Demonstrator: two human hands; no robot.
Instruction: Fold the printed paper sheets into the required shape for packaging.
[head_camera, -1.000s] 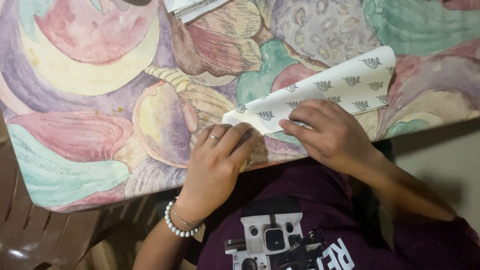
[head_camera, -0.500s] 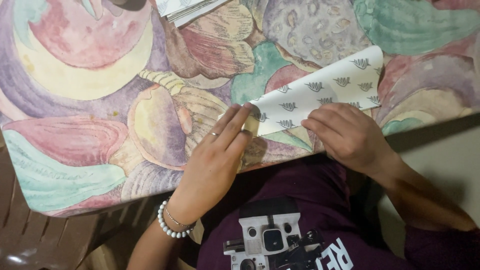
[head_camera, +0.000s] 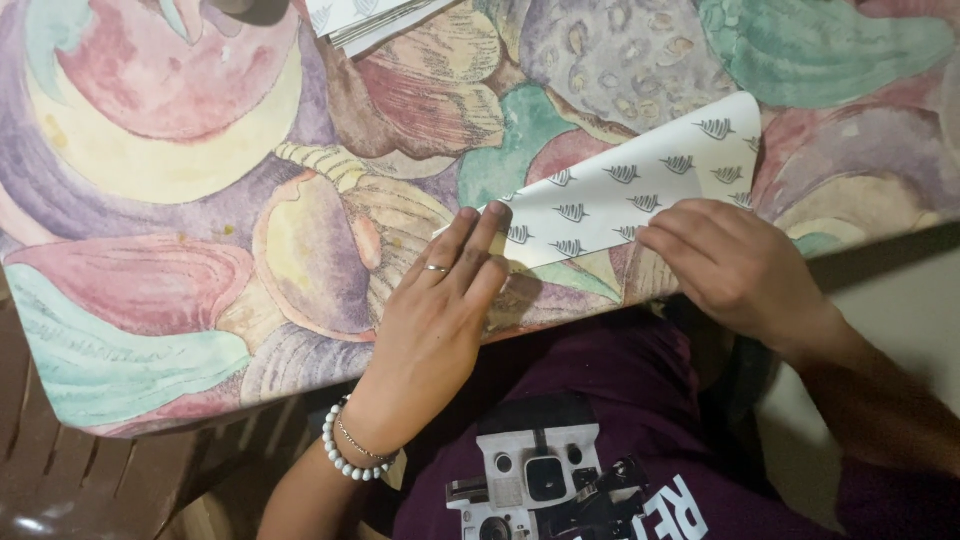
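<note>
While the left hand (head_camera: 440, 310) lay flat with fingers extended, its fingertips pressed the pointed left end of the folded patterned paper (head_camera: 625, 195) against the bench (head_camera: 150, 250), which was covered by a painted fruit-motif cloth. The right hand (head_camera: 735, 265), loosely curled, pinned the paper's lower right edge near the bench's front rim; neither hand gripped the sheet, both merely held it down. The paper already showed a diagonal fold forming a tapered shape, so at least one crease appeared complete, while the upper right corner remained unfolded. A stack of similar sheets (head_camera: 365, 15) rested at the far edge.
</note>
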